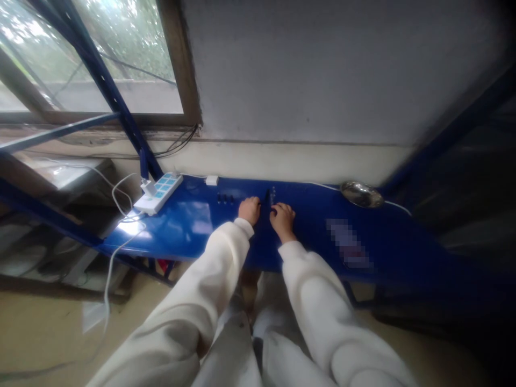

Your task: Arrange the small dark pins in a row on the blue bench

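Before you stretches the blue table [308, 228], with a white power strip [161, 193] at its left end and a shiny metal dish [362, 194] by its far edge on the right. Your left hand [250, 209] and right hand [283, 219] are at the table's middle, apart, fingers bent, and I cannot tell whether either grips anything. Toward the table's far edge lie a slim dark piece [266, 196], a line of small clear bits [273, 189] and, further left, three small dark pieces [225, 199].
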`<action>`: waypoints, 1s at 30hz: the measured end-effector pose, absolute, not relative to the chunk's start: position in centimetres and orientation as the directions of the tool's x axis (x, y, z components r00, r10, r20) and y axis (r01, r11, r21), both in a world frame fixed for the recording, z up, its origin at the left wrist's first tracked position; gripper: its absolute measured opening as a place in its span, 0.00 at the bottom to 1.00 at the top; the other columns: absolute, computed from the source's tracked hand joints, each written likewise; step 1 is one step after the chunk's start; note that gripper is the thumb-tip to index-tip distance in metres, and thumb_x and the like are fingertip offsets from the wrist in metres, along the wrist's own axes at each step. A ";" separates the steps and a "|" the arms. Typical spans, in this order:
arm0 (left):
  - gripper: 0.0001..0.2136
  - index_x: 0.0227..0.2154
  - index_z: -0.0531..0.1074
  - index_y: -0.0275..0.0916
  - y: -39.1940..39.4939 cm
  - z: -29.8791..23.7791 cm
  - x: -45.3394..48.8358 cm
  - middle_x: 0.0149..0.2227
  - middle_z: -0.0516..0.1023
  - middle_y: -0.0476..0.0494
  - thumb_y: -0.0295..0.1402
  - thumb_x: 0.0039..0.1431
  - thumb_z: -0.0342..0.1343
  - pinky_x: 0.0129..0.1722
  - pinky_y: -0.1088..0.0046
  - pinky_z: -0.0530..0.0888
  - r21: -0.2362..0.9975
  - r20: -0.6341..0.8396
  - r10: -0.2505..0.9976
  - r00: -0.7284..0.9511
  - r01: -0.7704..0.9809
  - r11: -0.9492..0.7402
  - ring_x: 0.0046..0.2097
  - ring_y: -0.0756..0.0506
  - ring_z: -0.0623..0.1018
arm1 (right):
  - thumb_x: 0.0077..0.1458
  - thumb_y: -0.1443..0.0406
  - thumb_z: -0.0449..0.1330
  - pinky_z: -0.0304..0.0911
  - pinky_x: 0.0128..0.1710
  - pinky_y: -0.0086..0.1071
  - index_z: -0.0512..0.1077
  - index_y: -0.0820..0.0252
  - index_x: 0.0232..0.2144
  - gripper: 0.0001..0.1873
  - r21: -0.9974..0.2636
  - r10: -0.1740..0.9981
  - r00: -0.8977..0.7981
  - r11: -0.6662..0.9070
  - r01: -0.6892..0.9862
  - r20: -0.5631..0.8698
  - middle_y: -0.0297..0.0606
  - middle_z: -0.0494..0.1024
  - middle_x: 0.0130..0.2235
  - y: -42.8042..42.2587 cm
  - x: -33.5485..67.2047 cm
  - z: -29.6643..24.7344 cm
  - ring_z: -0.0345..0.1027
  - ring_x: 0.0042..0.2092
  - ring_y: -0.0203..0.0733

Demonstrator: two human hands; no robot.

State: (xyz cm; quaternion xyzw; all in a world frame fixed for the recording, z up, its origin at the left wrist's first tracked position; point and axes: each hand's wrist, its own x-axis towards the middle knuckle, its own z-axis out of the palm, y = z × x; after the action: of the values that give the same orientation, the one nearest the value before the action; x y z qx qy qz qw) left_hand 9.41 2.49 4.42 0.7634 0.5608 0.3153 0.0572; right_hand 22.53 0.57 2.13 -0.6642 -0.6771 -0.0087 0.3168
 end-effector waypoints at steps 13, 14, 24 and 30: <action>0.09 0.23 0.65 0.36 -0.2 2.3 5.4 0.21 0.68 0.51 0.34 0.41 0.58 0.25 0.78 0.64 0.965 0.254 0.860 -0.443 0.052 -0.258 0.22 0.55 0.66 | 0.55 0.60 0.44 0.45 0.46 0.49 0.65 0.54 0.47 0.19 -0.300 0.944 -0.010 0.115 0.947 0.331 0.46 0.63 0.50 1.0 21.9 1.9 0.48 0.52 0.50; 0.10 0.23 0.65 0.36 -0.2 2.1 5.3 0.21 0.68 0.51 0.35 0.40 0.58 0.25 0.78 0.65 0.966 0.236 0.865 -0.442 0.009 -0.259 0.22 0.55 0.67 | 0.55 0.60 0.44 0.45 0.46 0.50 0.64 0.54 0.47 0.19 -0.297 0.946 -0.014 0.116 0.948 0.325 0.46 0.62 0.51 1.0 21.9 1.9 0.48 0.52 0.50; 0.12 0.23 0.64 0.35 -0.4 2.6 5.2 0.18 0.68 0.52 0.36 0.37 0.60 0.20 0.79 0.65 0.972 0.126 0.904 -0.408 -0.130 -0.195 0.19 0.55 0.67 | 0.56 0.58 0.41 0.43 0.47 0.52 0.61 0.54 0.50 0.21 -0.278 0.953 -0.043 0.131 0.952 0.301 0.46 0.61 0.52 1.3 21.9 1.7 0.48 0.52 0.51; 0.12 0.22 0.63 0.35 -0.6 2.8 5.2 0.18 0.68 0.52 0.35 0.37 0.60 0.19 0.80 0.64 0.977 0.107 0.913 -0.394 -0.129 -0.170 0.18 0.55 0.67 | 0.56 0.59 0.42 0.44 0.47 0.51 0.60 0.56 0.50 0.21 -0.272 0.951 -0.045 0.133 0.953 0.305 0.46 0.61 0.52 1.2 21.8 1.8 0.49 0.52 0.51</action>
State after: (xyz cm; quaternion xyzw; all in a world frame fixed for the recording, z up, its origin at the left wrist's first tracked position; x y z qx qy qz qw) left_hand 5.18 -0.56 2.80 0.3847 0.5095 0.6612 0.3940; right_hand 21.83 1.24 1.82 -0.6585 -0.7229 -0.0022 0.2093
